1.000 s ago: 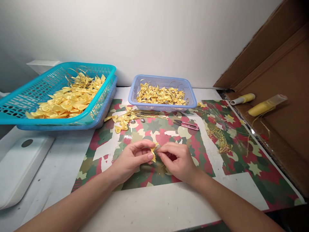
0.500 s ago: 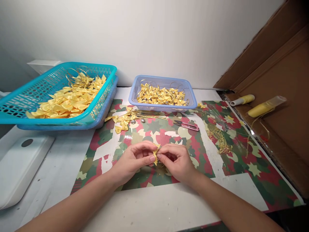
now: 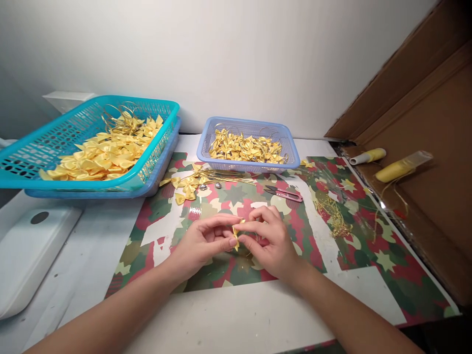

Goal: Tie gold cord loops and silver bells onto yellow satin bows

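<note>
A small yellow ribbon bow [image 3: 236,242] is pinched upright between the thumb and fingers of my left hand [image 3: 206,239], over the middle of the patterned sheet. My right hand [image 3: 271,241] meets it from the other side, thumb and index finger at the bow and the other fingers lifted and bent. Part of the bow is hidden behind the fingers. Beyond my hands lie several loose yellow bows [image 3: 189,187], gold wires [image 3: 224,175] and two small silver bells [image 3: 218,185]. Thread snips [image 3: 283,193] with pink handles rest to their right.
At left, a turquoise basket [image 3: 171,110] full of bows sits stacked on a blue one. A smaller blue basket [image 3: 247,166] stands at the back. A white device [image 3: 33,260] is at left; thread scraps [image 3: 337,221], yellow thread spools [image 3: 400,167] and cardboard [image 3: 424,98] are at right.
My right hand's fingers have lifted and spread, with the index finger now reaching across the bow's upper part. My left hand keeps its hold on the bow. The view has shifted slightly.
</note>
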The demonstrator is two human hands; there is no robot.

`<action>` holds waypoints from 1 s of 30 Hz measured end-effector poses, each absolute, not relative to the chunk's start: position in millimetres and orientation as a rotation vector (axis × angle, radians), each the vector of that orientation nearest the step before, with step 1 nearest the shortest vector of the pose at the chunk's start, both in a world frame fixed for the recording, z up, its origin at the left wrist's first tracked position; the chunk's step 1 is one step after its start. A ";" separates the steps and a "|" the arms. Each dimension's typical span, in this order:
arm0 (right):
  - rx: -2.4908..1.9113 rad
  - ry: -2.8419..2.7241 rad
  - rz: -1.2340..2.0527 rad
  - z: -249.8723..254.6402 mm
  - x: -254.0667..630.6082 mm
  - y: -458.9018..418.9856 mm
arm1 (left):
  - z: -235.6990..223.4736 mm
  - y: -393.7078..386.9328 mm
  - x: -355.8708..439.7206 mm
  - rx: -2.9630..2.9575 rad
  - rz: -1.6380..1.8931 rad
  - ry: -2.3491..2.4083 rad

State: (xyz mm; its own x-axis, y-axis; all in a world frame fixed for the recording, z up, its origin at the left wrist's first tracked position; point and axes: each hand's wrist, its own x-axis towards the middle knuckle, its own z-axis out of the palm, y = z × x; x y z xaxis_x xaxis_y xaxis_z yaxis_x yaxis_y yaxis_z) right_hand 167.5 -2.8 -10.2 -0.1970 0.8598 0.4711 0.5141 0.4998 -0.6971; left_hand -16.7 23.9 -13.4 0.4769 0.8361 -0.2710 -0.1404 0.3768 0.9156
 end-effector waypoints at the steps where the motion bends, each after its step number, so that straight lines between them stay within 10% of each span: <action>1: -1.140 -1.893 0.523 -9.9 168.3 -2.2 | -11.9 24.5 -16.7 0.984 0.708 0.851; 30: -1.028 -1.793 0.968 -3.7 170.3 1.2 | -10.7 31.5 -20.2 1.111 0.500 0.764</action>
State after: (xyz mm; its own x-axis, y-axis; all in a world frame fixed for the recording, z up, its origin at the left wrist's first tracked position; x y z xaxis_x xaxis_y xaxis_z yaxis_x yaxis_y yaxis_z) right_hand 170.3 1.2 -3.7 -0.3176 0.9061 0.2795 0.2635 0.3675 -0.8919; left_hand -20.2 31.5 -10.7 0.6503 0.7007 -0.2935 0.0114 0.3773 0.9260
